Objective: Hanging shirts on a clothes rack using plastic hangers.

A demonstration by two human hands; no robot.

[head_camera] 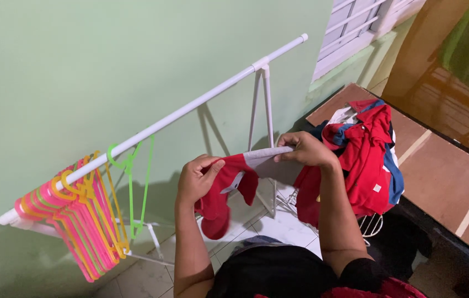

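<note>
1. Red and grey cloth, a small shirt (pixel 234 182), was stretched between the person's two hands in front of the chest, above the white tiled floor (pixel 289 229).
2. The left hand (pixel 198 179) was closed on the red part of the shirt, fingers curled over its upper edge and thumb pressed on the front; the loose red end hung down below that hand.
3. The right hand (pixel 305 149) was pinched shut on the grey band of the shirt, holding that edge up and drawn taut toward the left hand.
4. A white tag showed on the shirt between the two hands, just beside the left thumb.
5. Behind the hands a white drying rail (pixel 190 110) ran aslant along the pale green wall (pixel 80 66), borne by white legs near its far end.
6. A bunch of pink, orange and yellow plastic hangers (pixel 77 221) hung crowded at the near, lower end of the rail.
7. One green hanger (pixel 135 182) hung apart from that bunch, a little farther up the rail and near the left hand, though not touching it.
8. To the right of the right forearm a heap of clothes (pixel 369 160), mostly red with some blue, lay piled on a white wire basket (pixel 372 225), whose rim showed under the heap.
9. A brown mat (pixel 444 171) with pale stripes lay on the floor beyond the heap.
</note>
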